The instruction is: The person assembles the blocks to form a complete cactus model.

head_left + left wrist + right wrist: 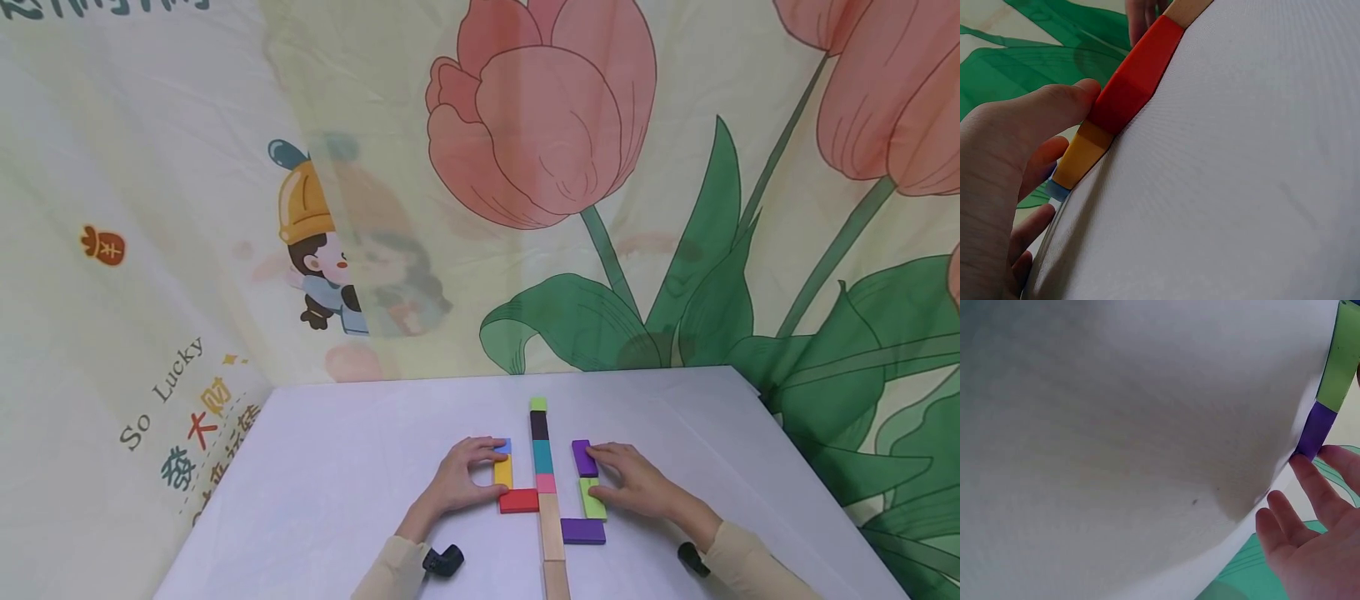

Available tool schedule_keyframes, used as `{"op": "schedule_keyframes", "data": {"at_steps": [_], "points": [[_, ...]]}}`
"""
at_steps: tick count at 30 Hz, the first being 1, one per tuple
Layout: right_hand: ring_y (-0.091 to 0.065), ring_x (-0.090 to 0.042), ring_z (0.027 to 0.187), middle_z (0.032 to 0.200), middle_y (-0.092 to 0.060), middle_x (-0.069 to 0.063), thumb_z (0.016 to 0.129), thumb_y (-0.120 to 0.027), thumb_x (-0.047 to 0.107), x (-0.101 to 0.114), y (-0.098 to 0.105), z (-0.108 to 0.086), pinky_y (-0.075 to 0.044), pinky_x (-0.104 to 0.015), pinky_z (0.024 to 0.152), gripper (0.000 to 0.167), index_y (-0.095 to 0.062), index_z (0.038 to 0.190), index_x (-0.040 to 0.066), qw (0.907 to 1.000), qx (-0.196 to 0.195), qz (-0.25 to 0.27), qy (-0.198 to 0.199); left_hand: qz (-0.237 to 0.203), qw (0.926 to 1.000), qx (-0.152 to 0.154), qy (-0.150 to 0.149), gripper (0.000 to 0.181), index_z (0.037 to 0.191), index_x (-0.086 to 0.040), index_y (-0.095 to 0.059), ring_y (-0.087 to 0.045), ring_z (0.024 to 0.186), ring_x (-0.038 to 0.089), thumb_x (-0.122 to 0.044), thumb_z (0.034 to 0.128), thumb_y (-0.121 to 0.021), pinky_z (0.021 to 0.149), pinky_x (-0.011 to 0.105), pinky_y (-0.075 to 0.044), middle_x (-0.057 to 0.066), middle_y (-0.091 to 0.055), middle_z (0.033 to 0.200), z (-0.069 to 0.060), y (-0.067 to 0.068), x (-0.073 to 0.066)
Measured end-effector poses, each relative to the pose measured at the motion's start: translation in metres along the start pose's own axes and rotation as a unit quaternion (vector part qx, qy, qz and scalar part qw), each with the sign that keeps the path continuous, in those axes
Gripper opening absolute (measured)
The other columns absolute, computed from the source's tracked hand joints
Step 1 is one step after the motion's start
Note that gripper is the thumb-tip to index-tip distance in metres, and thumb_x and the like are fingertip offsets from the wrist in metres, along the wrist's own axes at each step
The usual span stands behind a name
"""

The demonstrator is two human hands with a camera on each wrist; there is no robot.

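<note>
My left hand point(461, 479) is beside a blue block point(504, 447) and a yellow block point(503, 472) set end to end. Its fingertips are at the blue block, and the thumb touches the red block point(519, 501) near the yellow one. The red block reaches from them to a central column. Across from it, my right hand point(637, 483) touches an upper purple block point(582, 458) with fingertips, while its thumb is on a light green block point(592, 507). Beneath these, a lower purple block point(583, 531) extends sideways from the column. The right wrist view shows fingers against the purple end point(1316, 430).
Down the middle run a small green block point(538, 404), a black block point(539, 426), a teal block point(542, 457), a pink block point(545, 483) and plain wooden blocks point(551, 527). They lie on a white table point(337, 483). Behind hangs a tulip-printed cloth point(562, 125).
</note>
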State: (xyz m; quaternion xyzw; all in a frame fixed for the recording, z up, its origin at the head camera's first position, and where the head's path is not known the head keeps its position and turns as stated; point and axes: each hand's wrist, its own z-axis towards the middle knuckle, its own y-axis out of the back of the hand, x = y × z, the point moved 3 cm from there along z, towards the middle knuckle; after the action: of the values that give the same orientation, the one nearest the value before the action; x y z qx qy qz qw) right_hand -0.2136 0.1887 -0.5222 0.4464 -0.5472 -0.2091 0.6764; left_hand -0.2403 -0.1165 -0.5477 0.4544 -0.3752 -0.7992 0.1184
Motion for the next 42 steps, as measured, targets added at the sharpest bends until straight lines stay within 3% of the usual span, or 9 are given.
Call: {"op": "schedule_keyframes", "data": {"at_steps": [4, 11, 18, 28, 36, 42], "points": [[-0.051, -0.035, 0.124, 0.131, -0.058, -0.014, 0.089, -0.072, 0.032, 0.0004, 0.0010, 0.0025, -0.045, -0.054, 0.100, 0.056, -0.059, 0.135, 0.003, 0.9996, -0.015, -0.017, 0.019, 0.000, 1.0000, 0.000, 0.000, 0.044, 0.118, -0.021, -0.073, -0.049, 0.130, 0.018, -0.040, 0.0784, -0.078, 0.108, 0.054, -0.036, -0.009, -0.059, 0.136, -0.0003, -0.0001, 0.0007], [-0.055, -0.021, 0.107, 0.113, -0.064, -0.003, 0.092, -0.069, 0.021, 0.0004, 0.0014, 0.0054, -0.052, -0.042, 0.090, 0.042, -0.064, 0.130, 0.002, 0.9988, -0.034, -0.028, 0.019, 0.000, 1.0000, 0.000, -0.001, 0.044, 0.118, -0.021, -0.073, -0.049, 0.130, 0.018, -0.040, 0.0783, -0.078, 0.108, 0.054, -0.036, -0.009, -0.060, 0.136, 0.0001, -0.0005, 0.0018], [-0.052, -0.015, 0.099, 0.106, -0.062, 0.003, 0.087, -0.075, 0.030, -0.0008, 0.0015, 0.0057, -0.051, -0.034, 0.082, 0.050, -0.065, 0.128, 0.003, 0.9991, -0.032, -0.025, 0.009, 0.005, 0.9999, -0.004, -0.011, 0.043, 0.117, -0.021, -0.073, -0.050, 0.129, 0.016, -0.040, 0.0786, -0.079, 0.108, 0.052, -0.037, -0.011, -0.060, 0.135, 0.0010, -0.0028, 0.0037], [-0.053, -0.016, 0.098, 0.105, -0.062, 0.003, 0.085, -0.076, 0.035, 0.0004, 0.0027, 0.0054, -0.051, -0.035, 0.082, 0.052, -0.067, 0.125, 0.003, 0.9990, -0.030, -0.024, 0.021, 0.005, 0.9999, -0.005, -0.007, 0.043, 0.117, -0.022, -0.073, -0.050, 0.129, 0.015, -0.040, 0.0784, -0.079, 0.108, 0.052, -0.036, -0.013, -0.059, 0.135, 0.0006, -0.0035, 0.0053], [-0.058, -0.025, 0.109, 0.115, -0.066, -0.003, 0.090, -0.072, 0.025, 0.0016, 0.0029, 0.0064, -0.050, -0.047, 0.094, 0.036, -0.071, 0.119, 0.005, 0.9983, -0.053, -0.016, 0.014, 0.006, 0.9999, -0.007, -0.010, 0.043, 0.117, -0.022, -0.073, -0.050, 0.129, 0.015, -0.040, 0.0782, -0.079, 0.108, 0.051, -0.037, -0.012, -0.060, 0.135, 0.0002, -0.0027, 0.0039], [-0.058, -0.028, 0.112, 0.118, -0.066, -0.007, 0.090, -0.072, 0.021, 0.0032, 0.0024, 0.0063, -0.049, -0.050, 0.096, 0.033, -0.071, 0.118, 0.004, 0.9981, -0.061, -0.011, 0.007, 0.006, 1.0000, -0.002, -0.001, 0.043, 0.117, -0.021, -0.073, -0.050, 0.130, 0.016, -0.040, 0.0784, -0.079, 0.110, 0.052, -0.034, -0.012, -0.060, 0.135, -0.0001, -0.0017, 0.0021]]}}
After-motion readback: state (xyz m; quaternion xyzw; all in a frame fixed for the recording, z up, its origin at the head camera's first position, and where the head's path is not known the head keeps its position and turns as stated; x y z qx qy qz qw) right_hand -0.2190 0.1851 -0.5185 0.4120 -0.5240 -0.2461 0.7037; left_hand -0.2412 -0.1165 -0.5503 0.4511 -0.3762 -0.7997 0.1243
